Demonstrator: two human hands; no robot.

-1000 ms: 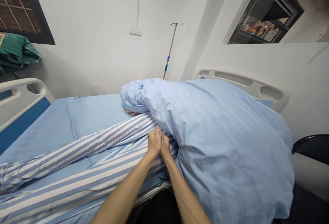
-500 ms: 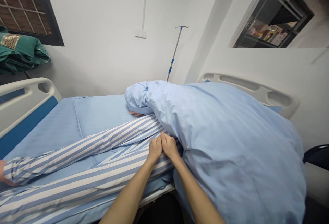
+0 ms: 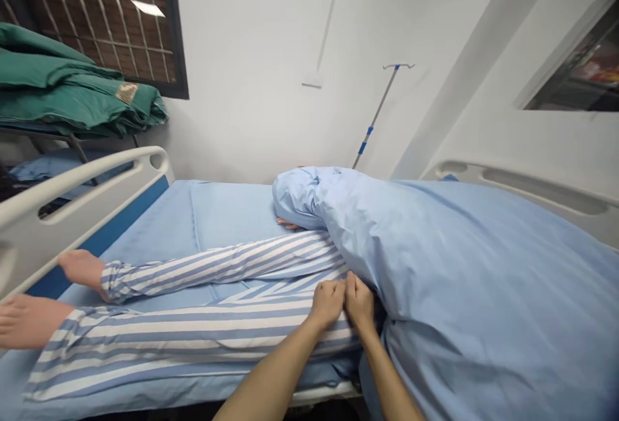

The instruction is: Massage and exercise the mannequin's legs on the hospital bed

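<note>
My left hand (image 3: 329,302) is closed in a fist over the upper thigh of the blue-and-white striped trousers (image 3: 207,331). Right beside it, knuckles close together, my right hand (image 3: 360,300) is also closed, near the edge of the light blue quilt (image 3: 464,279). Whatever the curled fingers may hold is hidden under them. The trousers are on a figure lying on the bed, with bare feet (image 3: 33,319) at the left. Its upper body is covered by the quilt, and some fingers (image 3: 287,223) show below the bunched quilt edge.
The bed has a pale footboard (image 3: 113,179) on the left and a headboard (image 3: 532,189) on the right. A drip stand (image 3: 380,115) rises behind it. Folded green cloth (image 3: 72,95) lies at the back left, under a barred window (image 3: 111,15).
My view has turned left, so the scene shifts right and both bare feet appear. My fists stay on the thigh; they were pressed together at first and then turned knuckles up.
</note>
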